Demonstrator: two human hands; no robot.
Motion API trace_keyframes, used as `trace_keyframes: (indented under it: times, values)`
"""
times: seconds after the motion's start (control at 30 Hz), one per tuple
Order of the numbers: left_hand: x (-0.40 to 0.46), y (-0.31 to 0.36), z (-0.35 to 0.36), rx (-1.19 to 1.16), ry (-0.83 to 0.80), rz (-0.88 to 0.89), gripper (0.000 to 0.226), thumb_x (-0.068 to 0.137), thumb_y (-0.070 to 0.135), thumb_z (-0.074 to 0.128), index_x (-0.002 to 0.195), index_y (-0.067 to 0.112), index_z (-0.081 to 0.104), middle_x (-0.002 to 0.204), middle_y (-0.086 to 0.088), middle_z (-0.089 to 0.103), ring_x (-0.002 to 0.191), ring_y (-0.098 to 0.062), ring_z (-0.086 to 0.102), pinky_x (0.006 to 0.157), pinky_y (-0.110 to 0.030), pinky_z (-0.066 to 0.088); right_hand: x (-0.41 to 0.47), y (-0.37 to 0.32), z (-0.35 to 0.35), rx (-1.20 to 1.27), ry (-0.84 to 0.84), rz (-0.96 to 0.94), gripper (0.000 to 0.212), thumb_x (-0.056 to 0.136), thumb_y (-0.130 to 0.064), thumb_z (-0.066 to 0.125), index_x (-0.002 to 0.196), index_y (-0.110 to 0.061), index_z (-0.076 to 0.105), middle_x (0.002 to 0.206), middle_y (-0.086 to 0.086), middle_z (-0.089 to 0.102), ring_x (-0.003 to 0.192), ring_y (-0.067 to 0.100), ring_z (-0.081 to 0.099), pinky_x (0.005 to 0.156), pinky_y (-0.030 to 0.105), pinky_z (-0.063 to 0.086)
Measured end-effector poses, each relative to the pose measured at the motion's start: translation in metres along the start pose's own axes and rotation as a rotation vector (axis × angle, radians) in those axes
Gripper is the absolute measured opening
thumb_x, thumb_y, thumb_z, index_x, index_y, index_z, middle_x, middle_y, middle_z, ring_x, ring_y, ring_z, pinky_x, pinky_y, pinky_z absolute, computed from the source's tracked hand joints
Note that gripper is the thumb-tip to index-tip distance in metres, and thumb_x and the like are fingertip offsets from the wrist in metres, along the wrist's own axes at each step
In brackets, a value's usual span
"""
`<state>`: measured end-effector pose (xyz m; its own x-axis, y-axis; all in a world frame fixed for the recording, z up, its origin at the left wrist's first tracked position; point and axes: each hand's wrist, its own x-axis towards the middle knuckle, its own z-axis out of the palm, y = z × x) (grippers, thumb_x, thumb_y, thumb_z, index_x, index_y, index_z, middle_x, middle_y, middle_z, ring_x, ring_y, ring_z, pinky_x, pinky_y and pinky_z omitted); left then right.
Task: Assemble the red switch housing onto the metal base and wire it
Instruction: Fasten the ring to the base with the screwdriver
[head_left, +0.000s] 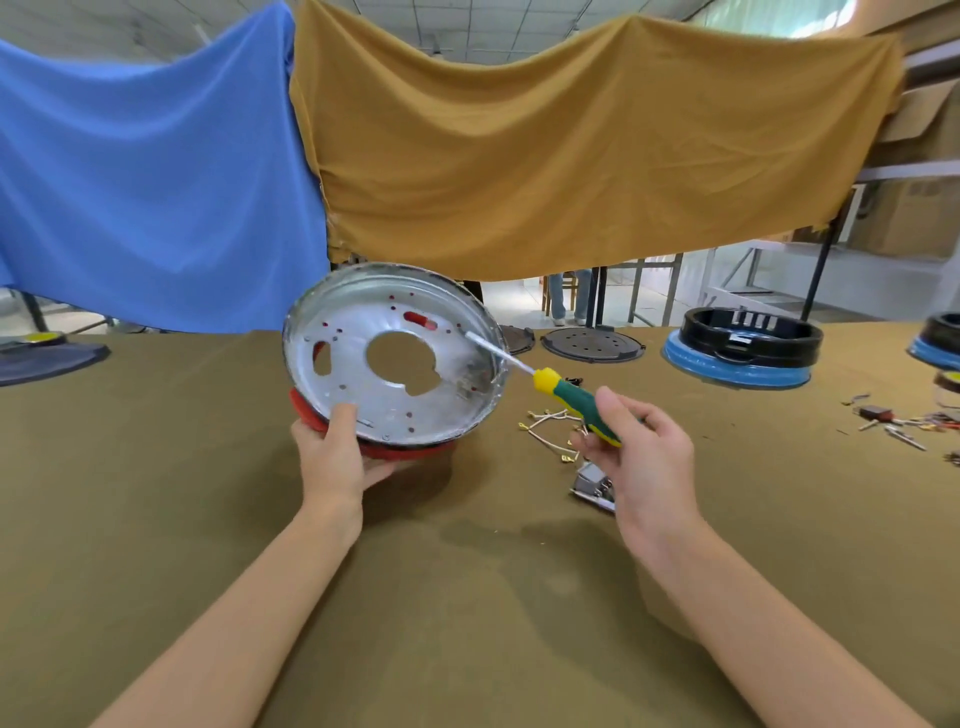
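Head view, centre of frame: round metal base (363, 384), shiny dished pan, tilted up toward the camera, with a large central cut-out, smaller slots and many small holes. Red shows through several holes. Red switch housing (415, 451) sits beneath it, only a rim visible along the lower edge. Both are held off the olive table cloth (467, 597).

Left hand (337, 457) grips the lower left edge of the base and housing, thumb on the metal's inner face, fingers curled underneath.

Right hand (639, 457), right of centre, pinches the green-and-yellow handle of a screwdriver (566, 392); shaft points up-left, tip over the pan's right inner rim. Contact unclear.

Loose wires (545, 423) lie on the cloth below the screwdriver.
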<state>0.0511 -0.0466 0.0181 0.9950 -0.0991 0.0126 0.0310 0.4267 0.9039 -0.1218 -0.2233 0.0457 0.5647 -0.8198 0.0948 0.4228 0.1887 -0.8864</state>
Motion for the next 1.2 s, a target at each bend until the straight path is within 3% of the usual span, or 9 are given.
trace_keyframes:
  times: [0.1, 0.2, 0.33, 0.47, 0.53, 0.67, 0.8, 1.1, 1.2]
  values:
    - [0.002, 0.001, -0.003, 0.013, -0.094, -0.112, 0.046, 0.092, 0.026, 0.059, 0.133, 0.018, 0.04, 0.127, -0.013, 0.061, 0.102, -0.034, 0.07, 0.066, -0.043, 0.062, 0.007, -0.006, -0.006, 0.295, -0.134, 0.24, 0.026, 0.091, -0.01, 0.067, 0.11, 0.006, 0.061, 0.084, 0.011, 0.056, 0.066, 0.018, 0.058, 0.075, 0.035, 0.062]
    - [0.001, 0.002, -0.003, 0.022, -0.207, -0.185, 0.046, 0.092, 0.022, 0.058, 0.137, 0.016, 0.048, 0.12, -0.014, 0.068, 0.095, -0.031, 0.073, 0.067, -0.042, 0.062, 0.006, -0.006, -0.003, 0.31, -0.303, 0.306, 0.014, 0.089, -0.002, 0.06, 0.102, 0.002, 0.058, 0.077, 0.01, 0.053, 0.068, 0.019, 0.059, 0.072, 0.034, 0.061]
    - [-0.002, -0.002, -0.003, 0.047, -0.322, -0.156, 0.044, 0.091, 0.007, 0.057, 0.132, 0.022, 0.054, 0.115, -0.009, 0.073, 0.098, -0.029, 0.073, 0.082, -0.049, 0.06, 0.004, 0.002, 0.0, 0.145, -0.217, 0.253, 0.011, 0.09, -0.002, 0.061, 0.097, -0.005, 0.053, 0.074, 0.007, 0.048, 0.058, 0.015, 0.051, 0.055, 0.028, 0.05]
    - [-0.003, 0.001, -0.004, -0.026, -0.386, -0.112, 0.046, 0.088, -0.007, 0.053, 0.125, 0.021, 0.058, 0.111, -0.006, 0.073, 0.093, -0.024, 0.073, 0.072, -0.043, 0.061, 0.005, 0.007, -0.004, -0.282, -0.086, 0.041, 0.033, 0.08, -0.022, 0.081, 0.091, -0.014, 0.05, 0.077, 0.003, 0.052, 0.061, 0.012, 0.053, 0.067, 0.031, 0.047]
    - [-0.004, 0.002, -0.003, -0.035, -0.391, -0.116, 0.047, 0.087, -0.01, 0.053, 0.126, 0.016, 0.059, 0.117, -0.01, 0.071, 0.097, -0.027, 0.072, 0.076, -0.047, 0.061, 0.005, 0.011, -0.003, -0.368, -0.047, 0.032, 0.042, 0.075, -0.029, 0.085, 0.093, -0.013, 0.051, 0.081, 0.005, 0.056, 0.062, 0.01, 0.058, 0.067, 0.032, 0.049]
    - [-0.008, 0.001, 0.0, -0.026, -0.416, -0.121, 0.05, 0.087, -0.009, 0.058, 0.132, 0.014, 0.054, 0.125, -0.014, 0.067, 0.099, -0.03, 0.072, 0.078, -0.046, 0.061, 0.006, 0.018, -0.001, -0.312, -0.043, 0.043, 0.042, 0.077, -0.01, 0.082, 0.109, -0.002, 0.056, 0.101, 0.017, 0.07, 0.076, 0.021, 0.064, 0.071, 0.038, 0.056]
    - [-0.015, -0.004, 0.003, -0.016, -0.505, -0.107, 0.06, 0.085, -0.009, 0.065, 0.137, 0.015, 0.049, 0.128, -0.012, 0.066, 0.109, -0.03, 0.069, 0.08, -0.04, 0.061, 0.01, 0.017, -0.002, -0.159, -0.012, 0.045, 0.026, 0.08, 0.005, 0.07, 0.101, -0.004, 0.057, 0.092, 0.012, 0.068, 0.071, 0.018, 0.059, 0.058, 0.027, 0.049]
    - [-0.015, -0.01, 0.003, 0.104, -0.572, -0.064, 0.054, 0.093, -0.011, 0.055, 0.139, 0.016, 0.048, 0.12, -0.004, 0.072, 0.107, -0.024, 0.071, 0.074, -0.032, 0.06, 0.01, 0.022, -0.004, -0.164, -0.048, -0.062, 0.024, 0.08, 0.003, 0.069, 0.095, -0.012, 0.058, 0.071, -0.007, 0.067, 0.058, 0.006, 0.058, 0.056, 0.03, 0.045]
    - [-0.016, -0.007, 0.002, 0.123, -0.558, -0.072, 0.05, 0.094, -0.01, 0.054, 0.138, 0.013, 0.05, 0.119, -0.005, 0.072, 0.107, -0.024, 0.071, 0.075, -0.032, 0.06, 0.009, 0.022, -0.005, -0.133, -0.066, -0.038, 0.022, 0.083, -0.003, 0.071, 0.101, -0.01, 0.061, 0.086, 0.002, 0.07, 0.071, 0.013, 0.063, 0.055, 0.026, 0.05]
